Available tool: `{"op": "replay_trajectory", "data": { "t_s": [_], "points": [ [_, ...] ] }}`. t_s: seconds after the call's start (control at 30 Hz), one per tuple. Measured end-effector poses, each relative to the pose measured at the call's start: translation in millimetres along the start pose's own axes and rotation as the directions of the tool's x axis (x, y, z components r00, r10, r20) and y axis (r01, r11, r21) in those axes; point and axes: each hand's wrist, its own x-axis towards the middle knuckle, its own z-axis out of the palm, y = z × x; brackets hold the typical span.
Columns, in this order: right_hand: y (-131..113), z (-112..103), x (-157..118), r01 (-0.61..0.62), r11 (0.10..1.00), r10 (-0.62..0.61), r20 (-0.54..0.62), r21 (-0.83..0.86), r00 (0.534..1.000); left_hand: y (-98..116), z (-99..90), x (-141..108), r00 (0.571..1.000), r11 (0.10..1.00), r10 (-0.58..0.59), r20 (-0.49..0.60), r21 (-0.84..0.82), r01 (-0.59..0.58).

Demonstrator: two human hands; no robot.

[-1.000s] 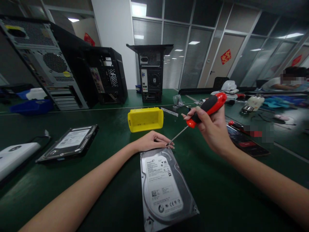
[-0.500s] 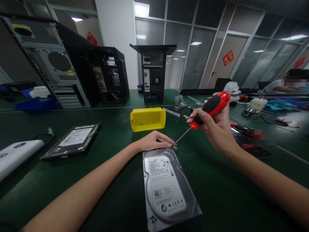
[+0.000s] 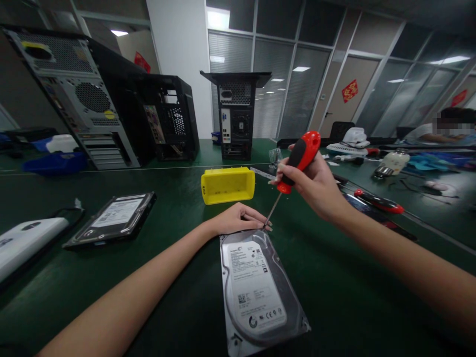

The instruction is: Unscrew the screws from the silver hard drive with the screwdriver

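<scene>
A hard drive [image 3: 256, 292] with a white label lies face up on the green table in front of me. My left hand [image 3: 240, 219] grips its far edge, fingers bent together around the far right corner. In my right hand [image 3: 312, 186] is a red and black screwdriver [image 3: 300, 157], held by its handle. Its shaft slants down to the drive's far right corner, right by my left fingertips. The tip itself is partly hidden by those fingers. Just beyond my left hand a yellow bin [image 3: 227, 198] lies on its side, its mouth facing me.
A second hard drive [image 3: 115, 218] and a white device [image 3: 31, 243] lie at left. Computer cases [image 3: 238, 114] stand at the back. Another red and black screwdriver [image 3: 379, 202] rests at right, near a bottle [image 3: 392, 163]. A person [image 3: 427, 133] sits far right.
My right hand has moved left, bringing the screwdriver more upright, its tip still at the drive's corner. My left hand and the drive have stayed put.
</scene>
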Motion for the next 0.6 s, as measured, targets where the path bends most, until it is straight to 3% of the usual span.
{"op": "replay_trajectory", "data": {
  "t_s": [0.27, 0.5, 0.6],
  "points": [
    [0, 16, 27, -0.115, 0.986, 0.102, 0.115, 0.117, 0.988, 2, 3.5, -1, 0.999, 1.0, 0.021, -0.04, 0.001, -0.021],
    [0, 2, 33, -0.191, 0.961, 0.152, 0.196, 0.2, 0.969, 2, 4.0, 0, 0.996, 0.999, 0.003, -0.093, 0.038, 0.0],
    [3, -1, 34, -0.134, 0.979, 0.113, 0.138, 0.152, 0.984, 2, 3.2, 1, 0.996, 0.998, 0.005, -0.094, 0.056, 0.001]
  ]
}}
